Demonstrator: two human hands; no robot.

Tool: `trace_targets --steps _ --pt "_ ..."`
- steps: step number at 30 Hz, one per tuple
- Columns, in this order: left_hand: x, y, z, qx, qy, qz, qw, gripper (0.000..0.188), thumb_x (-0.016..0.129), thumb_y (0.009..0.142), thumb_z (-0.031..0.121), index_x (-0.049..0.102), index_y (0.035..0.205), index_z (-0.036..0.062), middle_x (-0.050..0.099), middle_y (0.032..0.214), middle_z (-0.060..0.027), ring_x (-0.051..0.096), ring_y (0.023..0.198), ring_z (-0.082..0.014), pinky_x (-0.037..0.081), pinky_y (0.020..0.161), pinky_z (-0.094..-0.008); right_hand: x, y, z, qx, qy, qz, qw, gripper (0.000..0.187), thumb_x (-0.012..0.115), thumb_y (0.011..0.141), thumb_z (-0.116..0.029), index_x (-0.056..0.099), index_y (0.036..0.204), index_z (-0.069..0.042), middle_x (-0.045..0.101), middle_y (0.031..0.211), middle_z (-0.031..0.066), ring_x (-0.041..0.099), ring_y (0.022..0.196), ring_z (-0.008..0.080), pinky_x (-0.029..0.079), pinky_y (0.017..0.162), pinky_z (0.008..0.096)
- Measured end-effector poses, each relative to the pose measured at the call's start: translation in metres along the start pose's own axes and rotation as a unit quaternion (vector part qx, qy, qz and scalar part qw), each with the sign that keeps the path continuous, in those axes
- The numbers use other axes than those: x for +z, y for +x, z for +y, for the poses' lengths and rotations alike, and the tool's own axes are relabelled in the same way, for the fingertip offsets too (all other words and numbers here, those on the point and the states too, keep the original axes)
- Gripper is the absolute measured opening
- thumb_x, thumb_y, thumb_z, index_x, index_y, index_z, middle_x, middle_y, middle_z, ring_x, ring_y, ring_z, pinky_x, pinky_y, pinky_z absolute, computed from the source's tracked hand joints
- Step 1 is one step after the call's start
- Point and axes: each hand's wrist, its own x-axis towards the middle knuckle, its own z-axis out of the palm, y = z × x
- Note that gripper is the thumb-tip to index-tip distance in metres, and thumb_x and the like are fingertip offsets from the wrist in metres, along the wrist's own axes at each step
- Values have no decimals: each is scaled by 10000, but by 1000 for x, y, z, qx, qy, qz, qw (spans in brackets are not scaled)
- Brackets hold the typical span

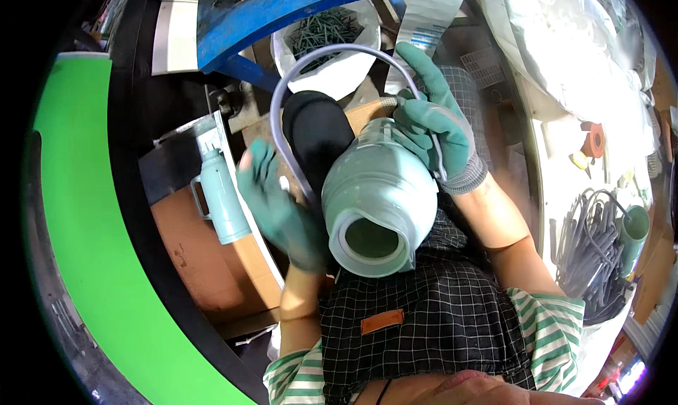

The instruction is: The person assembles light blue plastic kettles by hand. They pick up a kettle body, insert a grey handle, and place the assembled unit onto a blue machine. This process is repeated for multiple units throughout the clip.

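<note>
A pale green flask shell (pixel 381 175) lies tilted on my lap, with its wide round opening toward me. My right hand (pixel 441 133), in a green glove with a grey cuff, rests beside its far end. Its fingers are curled around a grey flexible strip (pixel 342 48), with the index finger raised. The strip arcs over to the left and runs down toward the flask's left side. My left hand (pixel 272 200), gloved too, is smeared by motion left of the flask, near the strip's lower stretch. Whether it touches the strip is unclear.
A white sack of dark green sticks (pixel 325 34) stands beyond, under a blue frame (pixel 244 27). At left, a finished-looking pale green flask (pixel 222 197) lies near a green panel (pixel 85 214). Grey strips (pixel 590 246) and a green cup (pixel 634 225) are at right.
</note>
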Motion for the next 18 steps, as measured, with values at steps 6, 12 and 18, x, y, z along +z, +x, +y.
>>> trace_targets --steps 6,12,18 --pt "4 -36 35 265 19 -310 913 1094 970 708 441 370 1572 139 616 1422 -163 635 1277 -364 500 1096 -558 -2 -15 5 -32 20 53 998 768 607 865 37 396 1600 -39 563 819 20 479 574 73 408 537 203" --pt "0 -24 38 301 48 -385 871 1039 978 697 402 405 1539 196 685 1340 -111 677 1223 -373 531 1066 -569 7 -18 -6 12 -3 122 992 391 606 985 -34 540 1369 -6 596 826 25 531 616 57 455 564 215" --pt "-11 -11 37 210 46 -425 879 814 954 721 381 583 1406 146 681 1344 -115 653 1258 -358 533 1084 -496 33 -8 -24 -134 -197 -20 971 213 720 917 -58 626 1103 -14 660 817 46 612 653 83 510 608 239"
